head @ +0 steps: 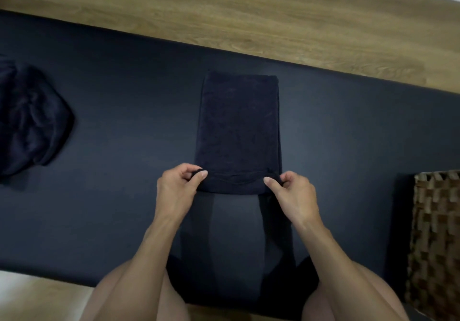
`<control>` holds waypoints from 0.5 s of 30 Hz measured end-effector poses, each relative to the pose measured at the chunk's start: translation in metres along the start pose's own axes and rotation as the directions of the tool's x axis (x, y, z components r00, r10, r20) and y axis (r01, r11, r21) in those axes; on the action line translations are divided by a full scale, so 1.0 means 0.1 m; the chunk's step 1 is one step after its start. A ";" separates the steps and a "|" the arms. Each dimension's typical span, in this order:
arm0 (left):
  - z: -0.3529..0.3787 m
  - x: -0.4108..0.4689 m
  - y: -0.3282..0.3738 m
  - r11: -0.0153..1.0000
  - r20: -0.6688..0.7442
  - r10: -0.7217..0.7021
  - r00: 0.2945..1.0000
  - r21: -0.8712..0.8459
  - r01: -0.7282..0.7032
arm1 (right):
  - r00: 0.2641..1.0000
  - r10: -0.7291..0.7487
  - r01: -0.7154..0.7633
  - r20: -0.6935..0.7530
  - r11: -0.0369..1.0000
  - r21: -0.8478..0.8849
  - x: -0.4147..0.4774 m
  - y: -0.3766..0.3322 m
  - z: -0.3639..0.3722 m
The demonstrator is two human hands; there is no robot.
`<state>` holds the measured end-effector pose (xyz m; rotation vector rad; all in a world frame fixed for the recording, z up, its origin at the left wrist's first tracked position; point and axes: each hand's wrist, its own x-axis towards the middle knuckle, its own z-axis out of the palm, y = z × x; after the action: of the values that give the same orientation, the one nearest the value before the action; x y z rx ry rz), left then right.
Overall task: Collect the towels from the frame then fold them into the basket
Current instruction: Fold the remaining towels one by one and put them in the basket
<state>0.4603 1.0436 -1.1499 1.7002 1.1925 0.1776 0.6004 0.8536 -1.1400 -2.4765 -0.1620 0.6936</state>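
Observation:
A dark navy towel (239, 126) lies flat on the black padded bench (112, 208), folded into a long narrow rectangle running away from me. My left hand (178, 187) pinches its near left corner between thumb and fingers. My right hand (295, 192) pinches the near right corner the same way. The near edge is lifted slightly off the bench. A woven brown basket (435, 241) stands at the right edge of the view, partly cut off.
A crumpled heap of dark towels (29, 121) sits on the bench at the far left. Wooden floor (249, 22) runs beyond the bench's far edge. My knees show at the bottom, against the bench's near edge.

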 end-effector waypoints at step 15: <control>-0.07 0.02 -0.10 0.322 0.420 0.697 0.581 0.542 -0.777 | 0.635 -0.696 0.743 0.334 0.433 -0.511 0.06 0.10 -0.05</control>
<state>0.4512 1.0500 -1.1551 2.8321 0.2305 0.2025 0.6075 0.8445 -1.1444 -2.5451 -1.6369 0.3489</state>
